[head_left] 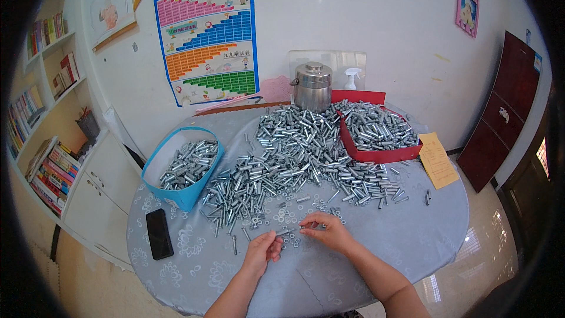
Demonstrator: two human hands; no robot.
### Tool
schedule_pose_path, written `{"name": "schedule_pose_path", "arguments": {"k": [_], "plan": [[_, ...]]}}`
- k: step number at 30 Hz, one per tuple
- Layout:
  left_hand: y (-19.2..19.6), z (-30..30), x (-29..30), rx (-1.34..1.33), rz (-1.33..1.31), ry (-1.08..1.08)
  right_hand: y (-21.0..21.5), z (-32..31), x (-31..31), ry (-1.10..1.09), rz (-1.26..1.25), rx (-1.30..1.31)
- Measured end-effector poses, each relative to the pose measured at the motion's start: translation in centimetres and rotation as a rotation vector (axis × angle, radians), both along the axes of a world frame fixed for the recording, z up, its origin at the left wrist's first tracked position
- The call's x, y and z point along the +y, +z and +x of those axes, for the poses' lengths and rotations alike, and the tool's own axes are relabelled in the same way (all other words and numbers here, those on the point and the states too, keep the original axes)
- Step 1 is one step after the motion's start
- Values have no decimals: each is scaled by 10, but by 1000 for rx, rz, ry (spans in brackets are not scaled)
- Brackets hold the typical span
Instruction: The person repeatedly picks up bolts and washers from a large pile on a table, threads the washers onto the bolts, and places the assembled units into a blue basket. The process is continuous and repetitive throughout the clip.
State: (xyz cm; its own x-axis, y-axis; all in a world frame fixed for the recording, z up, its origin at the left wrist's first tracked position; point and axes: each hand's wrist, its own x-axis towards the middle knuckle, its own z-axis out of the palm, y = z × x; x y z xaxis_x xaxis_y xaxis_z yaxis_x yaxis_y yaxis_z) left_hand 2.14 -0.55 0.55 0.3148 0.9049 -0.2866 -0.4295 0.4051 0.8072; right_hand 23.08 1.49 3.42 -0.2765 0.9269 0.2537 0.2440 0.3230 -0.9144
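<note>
My left hand (263,251) is closed, with thumb and fingers pinching a silver metal bolt (285,231) that points to the right. Just past the bolt's tip, my right hand (327,231) pinches a small metal piece, perhaps a nut or washer, too small to make out surely. Loose washers and nuts (286,216) lie on the tablecloth right behind both hands. Beyond them spreads a large heap of silver bolts with sleeves (294,147). A single bolt (234,245) rests to the left of my left hand.
A blue fabric bin (154,184) at left and a red box (376,156) at back right hold more bolts. A black phone (159,234) lies at the table's left. A steel pot (313,87) and a spray bottle (351,79) stand behind; a yellow paper (437,162) lies right.
</note>
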Motion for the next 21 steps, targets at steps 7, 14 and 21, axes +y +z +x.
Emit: {"name": "schedule_pose_path", "arguments": {"k": [7,14,21], "plan": [[-2,1,-1,30,17,-13,-4,-8,-3,42,51,59],[-6,1,-1,60,28,10,8,-12,-10,22,35,-20],[-3,7,-4,123,130,0,-16,-16,-10,14,-182,-204]]}}
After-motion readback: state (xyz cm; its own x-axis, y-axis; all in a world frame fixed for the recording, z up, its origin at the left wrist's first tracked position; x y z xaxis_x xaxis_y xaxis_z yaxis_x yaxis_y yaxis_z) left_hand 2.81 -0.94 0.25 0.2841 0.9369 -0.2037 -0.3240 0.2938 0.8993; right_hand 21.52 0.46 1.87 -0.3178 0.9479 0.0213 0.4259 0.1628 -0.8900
